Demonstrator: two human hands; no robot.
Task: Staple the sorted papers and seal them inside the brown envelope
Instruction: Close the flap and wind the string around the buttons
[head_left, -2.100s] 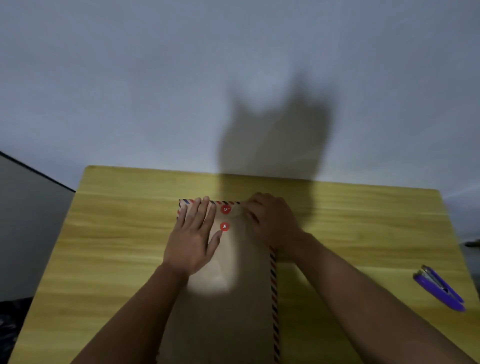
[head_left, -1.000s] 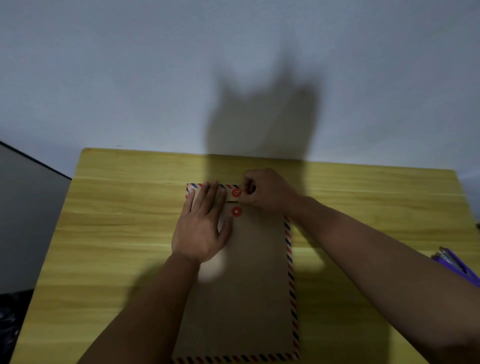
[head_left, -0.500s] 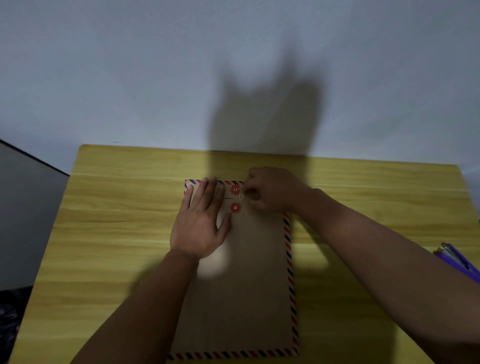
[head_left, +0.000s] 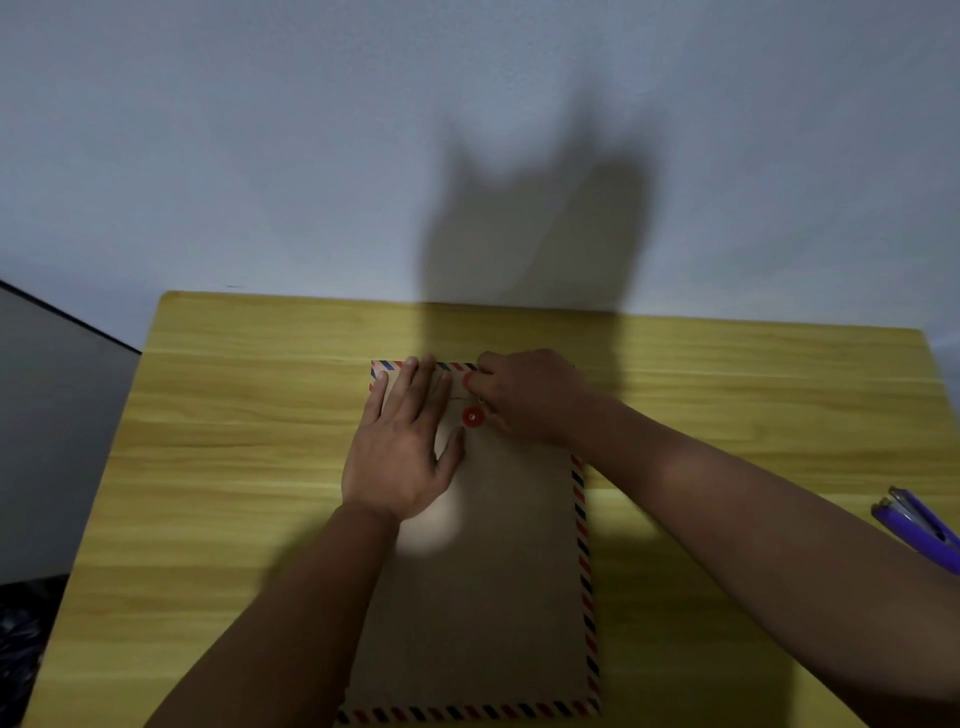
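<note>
The left hand presses flat on the brown envelope lying mid-bench; the right hand, fingers curled, works the string at the red buttons. Sealing seems nearly finished; the stapler lies aside.

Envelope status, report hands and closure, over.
Left hand flat on brown envelope. Right hand pinching at upper red button; lower red button exposed. Purple stapler off right, nothing obstructing.

The envelope lies at the table's centre, both hands on its twelve o'clock end; the stapler sits well apart at three o'clock.
</note>
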